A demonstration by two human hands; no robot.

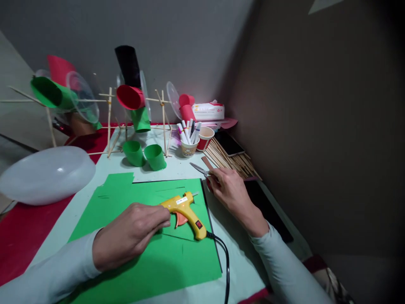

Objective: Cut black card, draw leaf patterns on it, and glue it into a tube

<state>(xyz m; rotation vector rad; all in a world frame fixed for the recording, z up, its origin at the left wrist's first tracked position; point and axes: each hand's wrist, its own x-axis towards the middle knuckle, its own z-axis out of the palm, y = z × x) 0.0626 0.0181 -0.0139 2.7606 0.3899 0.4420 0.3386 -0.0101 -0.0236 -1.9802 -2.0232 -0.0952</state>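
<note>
My left hand point(133, 232) is closed at the rear end of a yellow hot glue gun point(185, 209). The gun lies on its side over a green sheet point(152, 261), its orange trigger facing me and its nozzle pointing right. To the right, my right hand point(229, 192) is closed around the handles of a pair of scissors point(200, 168), which are partly hidden by the fingers. The blades point away to the left. A narrow brown strip point(207, 163) shows just beyond the scissors.
Green paper cups point(155, 158) stand behind the sheet. Stick frames carry coloured paper tubes point(130, 98) and clear discs. A white balloon-like object point(47, 175) is at left. A cup of markers point(189, 148), wooden sticks point(221, 156) and a phone point(229, 143) lie at back right. A black cord point(227, 261) trails forward.
</note>
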